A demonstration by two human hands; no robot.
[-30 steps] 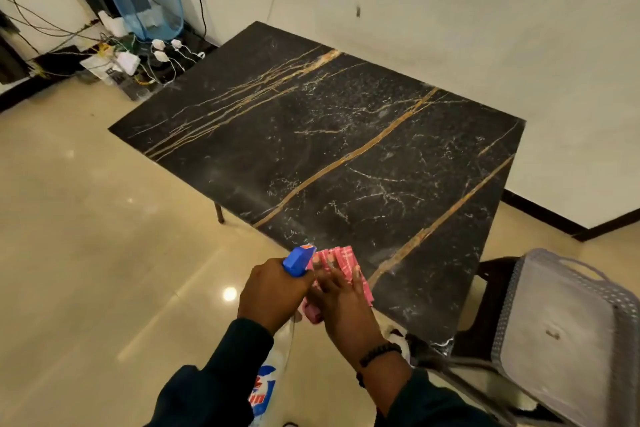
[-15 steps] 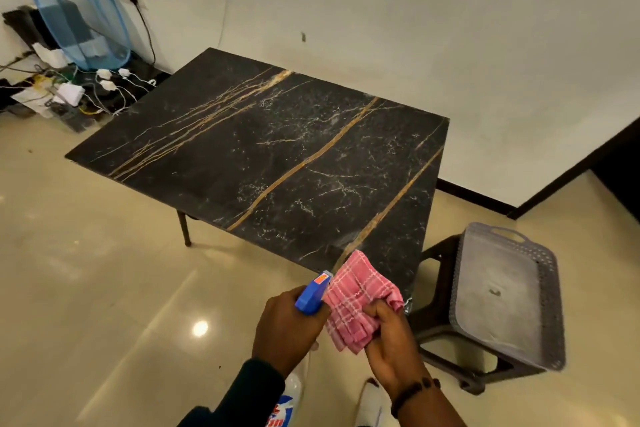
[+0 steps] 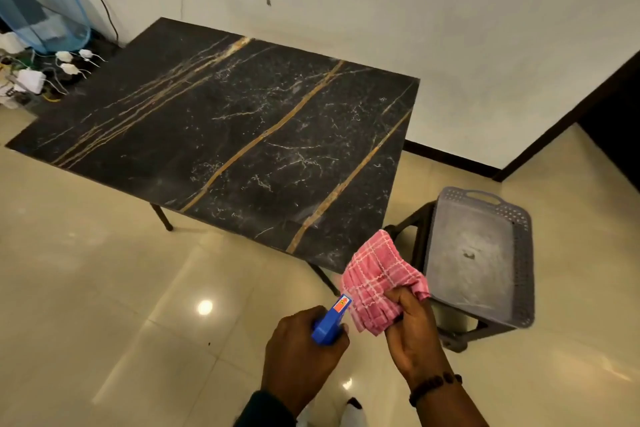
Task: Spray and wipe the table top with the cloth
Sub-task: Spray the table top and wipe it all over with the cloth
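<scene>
A black marble table top with gold veins fills the middle of the view. My left hand is wrapped around a spray bottle, of which only the blue trigger head shows, its nozzle pointing up toward the table's near corner. My right hand pinches a folded pink checked cloth just off that corner, right next to the nozzle. Both hands are in front of the table, above the floor.
A dark stool carrying a grey plastic tray stands right of the table's near corner. A blue mesh hamper and white chargers with cables lie at the far left by the wall. Glossy beige floor tiles surround the table.
The view has stepped back and swung right, so the table sits further away. My right hand has lifted the cloth off the table edge and unfolded it slightly beside the nozzle.
</scene>
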